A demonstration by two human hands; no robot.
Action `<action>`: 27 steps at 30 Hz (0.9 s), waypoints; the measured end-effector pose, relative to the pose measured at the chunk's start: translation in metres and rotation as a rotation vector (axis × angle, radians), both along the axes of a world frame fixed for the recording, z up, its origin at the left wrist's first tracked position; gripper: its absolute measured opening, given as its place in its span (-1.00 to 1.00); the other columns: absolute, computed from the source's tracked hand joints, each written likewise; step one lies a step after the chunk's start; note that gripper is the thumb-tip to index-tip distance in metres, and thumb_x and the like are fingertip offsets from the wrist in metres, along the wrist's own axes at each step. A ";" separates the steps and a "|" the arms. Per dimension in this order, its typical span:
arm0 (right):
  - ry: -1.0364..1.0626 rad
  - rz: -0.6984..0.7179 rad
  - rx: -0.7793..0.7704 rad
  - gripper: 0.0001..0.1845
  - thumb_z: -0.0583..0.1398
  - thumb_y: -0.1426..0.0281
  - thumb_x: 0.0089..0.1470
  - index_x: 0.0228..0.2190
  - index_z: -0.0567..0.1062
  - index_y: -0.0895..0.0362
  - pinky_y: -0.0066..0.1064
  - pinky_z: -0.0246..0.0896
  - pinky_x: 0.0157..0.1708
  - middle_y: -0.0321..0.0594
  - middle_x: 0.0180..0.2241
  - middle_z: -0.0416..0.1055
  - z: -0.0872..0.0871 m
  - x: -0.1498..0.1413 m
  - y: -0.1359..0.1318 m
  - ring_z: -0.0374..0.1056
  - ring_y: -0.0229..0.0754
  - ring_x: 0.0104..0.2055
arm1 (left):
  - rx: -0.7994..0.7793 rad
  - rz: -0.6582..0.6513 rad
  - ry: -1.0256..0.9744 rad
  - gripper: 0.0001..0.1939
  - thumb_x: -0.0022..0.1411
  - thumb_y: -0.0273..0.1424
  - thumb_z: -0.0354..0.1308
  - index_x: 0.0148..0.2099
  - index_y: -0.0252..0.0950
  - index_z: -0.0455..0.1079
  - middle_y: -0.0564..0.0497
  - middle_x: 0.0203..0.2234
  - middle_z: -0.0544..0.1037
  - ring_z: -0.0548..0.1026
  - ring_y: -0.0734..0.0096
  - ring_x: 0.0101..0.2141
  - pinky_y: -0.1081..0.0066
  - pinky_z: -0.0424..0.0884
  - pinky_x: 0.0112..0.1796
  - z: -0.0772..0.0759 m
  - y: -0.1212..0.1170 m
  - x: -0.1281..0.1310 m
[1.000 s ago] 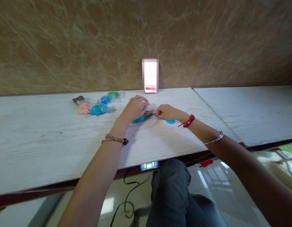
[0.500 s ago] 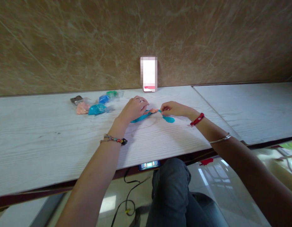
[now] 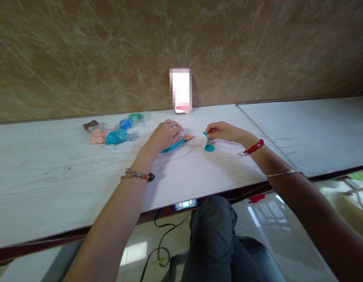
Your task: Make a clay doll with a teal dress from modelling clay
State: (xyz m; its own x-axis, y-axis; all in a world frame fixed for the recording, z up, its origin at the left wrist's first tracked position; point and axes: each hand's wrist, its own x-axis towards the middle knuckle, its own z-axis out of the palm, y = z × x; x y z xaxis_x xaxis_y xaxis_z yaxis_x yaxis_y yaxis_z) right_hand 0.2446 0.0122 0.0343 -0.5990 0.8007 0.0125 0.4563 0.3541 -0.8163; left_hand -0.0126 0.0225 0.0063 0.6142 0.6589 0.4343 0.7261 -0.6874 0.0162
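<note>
My left hand (image 3: 169, 135) is closed over a flat piece of blue modelling clay (image 3: 172, 147) on the tabletop, fingers bent and their tips partly hidden. From under those fingers sticks out a bit of peach modelling clay (image 3: 188, 137), joined to the blue. To the right, my right hand (image 3: 221, 131) pinches a thin strip of blue clay. This strip (image 3: 209, 148) hangs down and widens into a rounded end at the table surface. A gap separates it from the clay under my left hand.
Clear bags of blue (image 3: 117, 137), peach (image 3: 98, 136) and other-coloured clay lie at the left back. A phone (image 3: 181, 91) with a blurred screen leans on the marbled wall (image 3: 258, 51). The white table's (image 3: 66, 196) front edge runs above my knee (image 3: 215, 219).
My right hand has moved right, and the blue strip it pinches has come apart from the clay on the left. My left hand stays on its piece. The view has shifted slightly.
</note>
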 end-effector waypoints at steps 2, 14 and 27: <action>0.010 -0.020 0.028 -0.90 0.19 0.37 -0.12 -0.49 0.40 0.14 -0.43 0.21 -0.39 -0.34 -0.52 0.37 0.005 0.002 -0.002 0.30 -0.31 -0.43 | -0.004 -0.014 0.002 -0.73 0.23 -0.39 -0.01 -0.15 -0.32 0.49 -0.11 -0.23 0.54 0.40 0.24 -0.15 0.23 0.35 -0.13 0.001 -0.001 0.001; 0.225 -0.223 -0.008 -0.89 0.22 0.42 -0.02 -0.49 0.36 0.15 -0.40 0.28 -0.33 -0.34 -0.52 0.38 0.028 -0.010 -0.013 0.35 -0.33 -0.42 | -0.200 -0.164 -0.186 -0.72 0.31 -0.35 -0.06 -0.11 -0.28 0.46 -0.06 -0.17 0.54 0.40 0.33 -0.08 0.23 0.31 -0.02 0.012 -0.024 0.031; 0.699 -0.469 -0.231 -0.86 0.12 0.45 0.06 -0.52 0.31 0.13 -0.45 0.21 -0.35 -0.36 -0.54 0.37 0.035 -0.073 -0.016 0.35 -0.36 -0.42 | -0.690 -0.053 -0.850 -0.77 0.07 -0.38 0.18 -0.19 -0.34 0.34 0.00 -0.35 0.51 0.47 0.48 -0.34 0.39 0.38 -0.23 0.026 -0.017 0.009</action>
